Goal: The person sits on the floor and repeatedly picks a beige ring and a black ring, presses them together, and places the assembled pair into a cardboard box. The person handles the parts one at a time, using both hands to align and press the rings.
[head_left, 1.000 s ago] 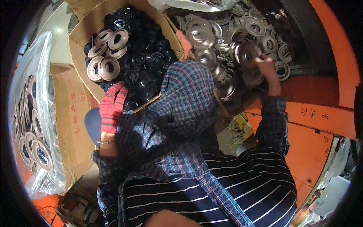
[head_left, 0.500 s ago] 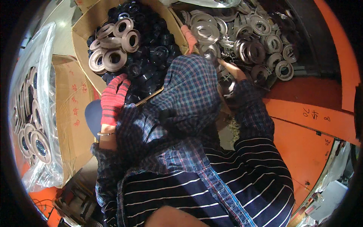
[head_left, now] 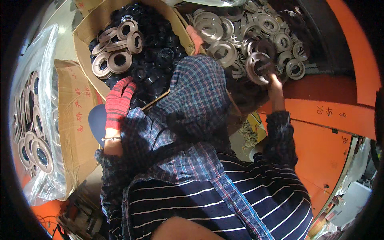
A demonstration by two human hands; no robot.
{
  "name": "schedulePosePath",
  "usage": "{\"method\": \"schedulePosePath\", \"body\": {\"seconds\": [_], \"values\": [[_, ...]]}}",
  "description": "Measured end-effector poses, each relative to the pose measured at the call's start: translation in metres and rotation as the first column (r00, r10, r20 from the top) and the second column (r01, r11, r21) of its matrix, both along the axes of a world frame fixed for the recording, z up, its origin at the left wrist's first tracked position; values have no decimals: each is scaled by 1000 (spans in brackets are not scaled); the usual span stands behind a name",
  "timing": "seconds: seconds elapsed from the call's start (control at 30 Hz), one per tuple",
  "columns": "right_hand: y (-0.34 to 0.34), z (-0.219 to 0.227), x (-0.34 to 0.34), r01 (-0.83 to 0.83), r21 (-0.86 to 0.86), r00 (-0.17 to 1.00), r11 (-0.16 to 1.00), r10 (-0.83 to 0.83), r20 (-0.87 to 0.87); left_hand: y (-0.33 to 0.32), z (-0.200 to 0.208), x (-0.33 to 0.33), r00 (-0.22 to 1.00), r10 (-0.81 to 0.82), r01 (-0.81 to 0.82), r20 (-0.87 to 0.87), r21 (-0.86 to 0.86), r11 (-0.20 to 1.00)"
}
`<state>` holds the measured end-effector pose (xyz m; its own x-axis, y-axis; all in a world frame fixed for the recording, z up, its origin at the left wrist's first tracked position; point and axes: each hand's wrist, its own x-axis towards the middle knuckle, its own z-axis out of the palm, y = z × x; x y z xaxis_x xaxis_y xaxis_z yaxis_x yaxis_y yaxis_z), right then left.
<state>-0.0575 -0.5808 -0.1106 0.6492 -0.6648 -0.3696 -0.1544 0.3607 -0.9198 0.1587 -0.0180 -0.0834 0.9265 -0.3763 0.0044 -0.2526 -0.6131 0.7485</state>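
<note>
My left hand (head_left: 119, 98), in a red striped glove, reaches over the near edge of a cardboard box (head_left: 86, 60). Its fingers are stretched out beside the black plastic caps (head_left: 150, 80) in the box; what lies under them is hidden. Several brown-grey rings (head_left: 120, 63) rest on top of these caps. At the right, my bare right hand (head_left: 275, 85) grips a brown-grey plastic ring (head_left: 253, 69) by its rim. That ring is tilted above a pile of similar rings (head_left: 267, 23).
Left of the box, a carton (head_left: 74, 128) stands beside clear plastic bagging (head_left: 48, 182) with more rings inside. A coral-coloured cloth or glove (head_left: 195, 38) hangs on the box's right edge. Orange panels (head_left: 320, 156) stand at the right.
My right hand has moved right, away from the middle, and now shows a ring in its fingers. My left hand stays at the box with little movement.
</note>
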Motion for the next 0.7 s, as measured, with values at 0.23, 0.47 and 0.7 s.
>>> {"method": "schedulePosePath", "body": {"seconds": [0.23, 0.47, 0.7], "values": [[-17, 9, 26, 31, -231, 998, 972, -43, -47, 4, -1, 0, 993, -65, 58, 97, 78, 995], [-10, 23, 43, -180, -728, 915, 662, -160, -371, 5, -7, 0, 1000, -21, 21, 20, -13, 1000], [-7, 24, 39, -178, -186, 983, 966, 165, -82, 2, -2, -1, 1000, 13, -13, 3, 29, 1000]]}}
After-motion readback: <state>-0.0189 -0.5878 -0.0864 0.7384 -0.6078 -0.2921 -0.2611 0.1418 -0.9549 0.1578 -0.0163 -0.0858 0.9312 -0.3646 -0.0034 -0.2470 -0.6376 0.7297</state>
